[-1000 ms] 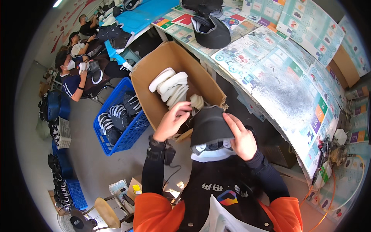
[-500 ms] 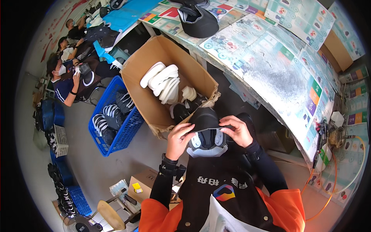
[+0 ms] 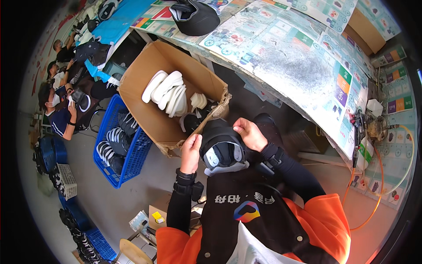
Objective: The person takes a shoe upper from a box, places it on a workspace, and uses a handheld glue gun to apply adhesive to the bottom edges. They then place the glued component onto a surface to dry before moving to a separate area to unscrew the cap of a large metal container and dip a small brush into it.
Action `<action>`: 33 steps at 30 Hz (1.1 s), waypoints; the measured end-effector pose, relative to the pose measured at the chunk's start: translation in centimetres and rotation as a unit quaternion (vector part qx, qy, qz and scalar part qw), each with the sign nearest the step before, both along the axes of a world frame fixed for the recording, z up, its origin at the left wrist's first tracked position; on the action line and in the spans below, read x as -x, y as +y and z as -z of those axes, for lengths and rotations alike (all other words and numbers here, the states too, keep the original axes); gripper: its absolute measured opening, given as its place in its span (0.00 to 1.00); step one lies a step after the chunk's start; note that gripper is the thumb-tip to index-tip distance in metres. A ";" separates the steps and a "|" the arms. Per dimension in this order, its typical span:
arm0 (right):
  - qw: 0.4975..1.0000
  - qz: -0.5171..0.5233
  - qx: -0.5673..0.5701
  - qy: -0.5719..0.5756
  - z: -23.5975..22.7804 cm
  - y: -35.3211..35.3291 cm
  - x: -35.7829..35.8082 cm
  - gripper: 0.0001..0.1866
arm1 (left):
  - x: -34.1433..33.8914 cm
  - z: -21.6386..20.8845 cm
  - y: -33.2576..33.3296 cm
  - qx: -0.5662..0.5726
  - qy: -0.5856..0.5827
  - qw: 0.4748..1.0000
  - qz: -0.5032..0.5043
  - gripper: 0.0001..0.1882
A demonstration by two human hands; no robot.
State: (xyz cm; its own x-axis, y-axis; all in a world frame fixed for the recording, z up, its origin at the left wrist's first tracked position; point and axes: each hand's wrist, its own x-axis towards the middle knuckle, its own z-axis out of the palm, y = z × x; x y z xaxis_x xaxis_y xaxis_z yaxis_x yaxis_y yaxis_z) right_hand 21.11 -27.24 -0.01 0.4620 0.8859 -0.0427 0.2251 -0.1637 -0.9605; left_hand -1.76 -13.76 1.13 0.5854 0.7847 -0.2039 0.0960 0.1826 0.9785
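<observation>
A black shoe upper [image 3: 223, 130] with a pale grey lower edge and light patches inside its opening is in front of my apron, its opening facing me. My left hand [image 3: 190, 153] is closed at the upper's left side, thumb and fingers together. On the other side, my right hand [image 3: 251, 135] pinches the upper's top right edge. Part of the upper's far end merges with the dark shapes behind it, so its tip is hard to make out.
Just beyond the upper stands an open cardboard box [image 3: 132, 83] with white soles [image 3: 169, 92] and dark shoe parts. Left of it is a blue basket [image 3: 127, 169] of black-and-white shoes. A paper-covered worktable [image 3: 281, 57] carries another black upper [image 3: 195, 20]. People sit at far left.
My head view has shifted. The upper's opening looks rounder than before, when both hands held its edge nearly straight. My left hand now sits lower on its side.
</observation>
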 end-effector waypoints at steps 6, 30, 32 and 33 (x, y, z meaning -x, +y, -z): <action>0.960 -0.176 -0.153 -0.157 -8.0 -1.3 -0.2 0.32 | 0.0 0.0 0.0 0.035 -0.024 0.999 0.026 0.11; 0.935 0.265 -0.163 0.168 -11.2 -5.7 -11.4 0.16 | -20.8 -14.2 1.0 0.206 -0.370 0.897 0.129 0.19; 0.893 0.285 -0.144 0.318 -11.5 -6.7 -10.1 0.18 | -25.5 -14.0 2.4 0.245 -0.289 0.924 0.057 0.17; 0.868 0.285 -0.162 0.373 -12.5 -7.0 -9.4 0.19 | -28.4 -15.0 2.4 0.182 -0.283 0.940 0.064 0.18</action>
